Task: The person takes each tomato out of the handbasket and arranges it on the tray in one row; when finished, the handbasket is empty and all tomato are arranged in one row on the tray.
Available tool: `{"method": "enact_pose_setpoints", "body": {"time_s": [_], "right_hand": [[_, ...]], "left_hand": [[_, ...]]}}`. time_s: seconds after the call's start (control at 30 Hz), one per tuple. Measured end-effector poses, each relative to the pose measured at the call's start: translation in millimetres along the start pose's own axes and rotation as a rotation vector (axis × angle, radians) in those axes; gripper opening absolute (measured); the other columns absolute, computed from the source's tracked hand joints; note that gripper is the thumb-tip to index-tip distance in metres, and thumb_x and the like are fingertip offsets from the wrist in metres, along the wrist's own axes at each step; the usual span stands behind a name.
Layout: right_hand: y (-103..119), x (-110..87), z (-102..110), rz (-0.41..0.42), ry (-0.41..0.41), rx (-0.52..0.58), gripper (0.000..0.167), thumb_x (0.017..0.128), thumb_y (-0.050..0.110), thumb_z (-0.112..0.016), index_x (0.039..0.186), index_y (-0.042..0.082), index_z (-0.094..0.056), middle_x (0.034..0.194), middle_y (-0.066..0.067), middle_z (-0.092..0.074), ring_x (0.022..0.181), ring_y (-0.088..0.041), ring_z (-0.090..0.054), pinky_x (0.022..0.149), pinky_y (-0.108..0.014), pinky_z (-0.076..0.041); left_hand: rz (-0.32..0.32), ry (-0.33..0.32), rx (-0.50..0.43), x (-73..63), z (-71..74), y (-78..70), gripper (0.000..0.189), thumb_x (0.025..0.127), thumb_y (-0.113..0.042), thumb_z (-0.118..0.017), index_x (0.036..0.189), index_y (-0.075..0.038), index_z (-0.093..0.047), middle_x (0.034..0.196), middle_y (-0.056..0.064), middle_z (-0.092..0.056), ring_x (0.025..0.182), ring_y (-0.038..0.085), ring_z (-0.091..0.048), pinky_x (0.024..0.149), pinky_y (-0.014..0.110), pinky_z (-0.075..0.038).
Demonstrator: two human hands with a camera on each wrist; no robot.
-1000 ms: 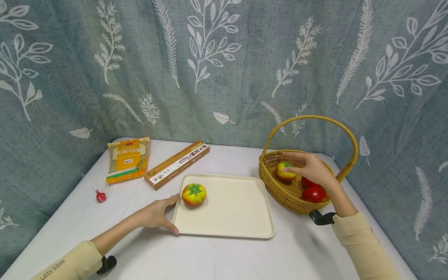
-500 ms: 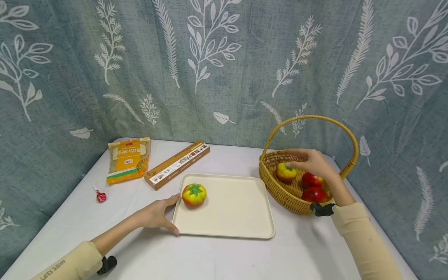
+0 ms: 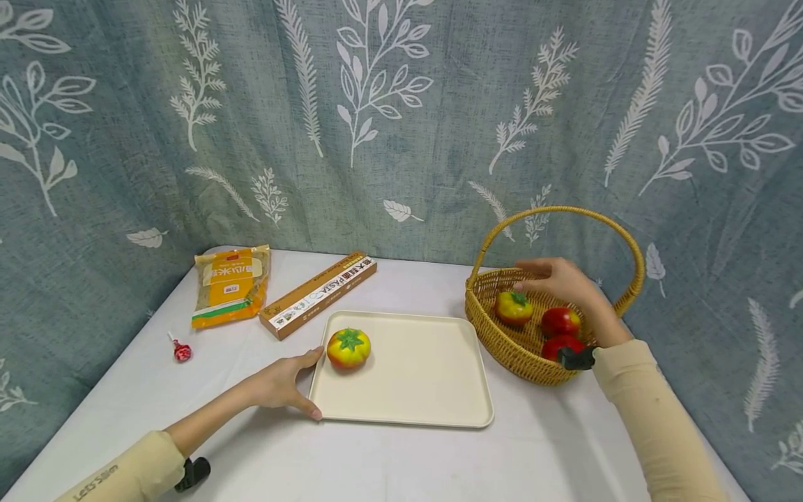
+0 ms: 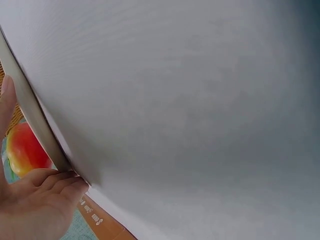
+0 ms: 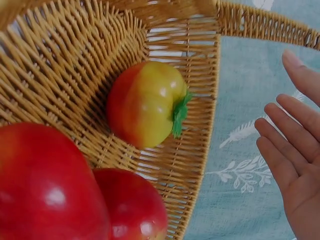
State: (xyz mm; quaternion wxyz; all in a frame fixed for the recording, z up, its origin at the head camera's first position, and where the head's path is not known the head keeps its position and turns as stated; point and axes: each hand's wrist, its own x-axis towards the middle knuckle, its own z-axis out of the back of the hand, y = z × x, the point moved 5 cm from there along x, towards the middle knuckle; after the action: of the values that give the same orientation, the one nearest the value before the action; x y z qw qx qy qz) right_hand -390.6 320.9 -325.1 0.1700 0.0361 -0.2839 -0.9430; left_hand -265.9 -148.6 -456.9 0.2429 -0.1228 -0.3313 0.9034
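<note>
My left hand (image 3: 279, 382) touches the left edge of a cream tray (image 3: 414, 369), thumb at its near corner. In the left wrist view, the fingers (image 4: 62, 185) rest against the tray's rim. On the tray's left part sits a yellow-red tomato (image 3: 348, 348) with a green leafy top. Above the far right part of a wicker basket (image 3: 523, 359), my right hand (image 3: 561, 282) is held with fingers extended, holding nothing. A second yellow-red tomato (image 5: 147, 105) lies in the basket, apart from that hand. Beside it are two red, apple-like fruits (image 3: 560, 322).
The basket's tall handle (image 3: 567, 209) arches over it. Behind the tray lie a long pasta box (image 3: 320, 294) and an orange-and-yellow grain packet (image 3: 231, 286). A red-wrapped lollipop (image 3: 182, 351) lies at the left on the white tablecloth (image 3: 401, 460). A patterned curtain (image 3: 414, 188) hangs behind.
My right hand has drawn up and to the right, away from the tomato in the basket, uncovering more of the red fruits. My left hand and the tray have stayed put.
</note>
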Motion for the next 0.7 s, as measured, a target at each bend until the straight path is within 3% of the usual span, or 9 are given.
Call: {"method": "enact_pose_setpoints", "body": {"time_s": [0.7], "right_hand": [[-32.7, 21.8, -24.0, -0.069, 0.127, 0.010, 0.061, 0.092, 0.029, -0.067, 0.139, -0.006, -0.046, 0.138, -0.030, -0.047, 0.123, -0.048, -0.045, 0.099, -0.061, -0.040]], "left_hand": [[0.011, 0.000, -0.013, 0.1, 1.1, 0.4, 0.119, 0.058, -0.041, -0.091, 0.146, 0.010, -0.028, 0.150, 0.027, -0.029, 0.138, 0.042, -0.029, 0.112, 0.052, -0.026]]}}
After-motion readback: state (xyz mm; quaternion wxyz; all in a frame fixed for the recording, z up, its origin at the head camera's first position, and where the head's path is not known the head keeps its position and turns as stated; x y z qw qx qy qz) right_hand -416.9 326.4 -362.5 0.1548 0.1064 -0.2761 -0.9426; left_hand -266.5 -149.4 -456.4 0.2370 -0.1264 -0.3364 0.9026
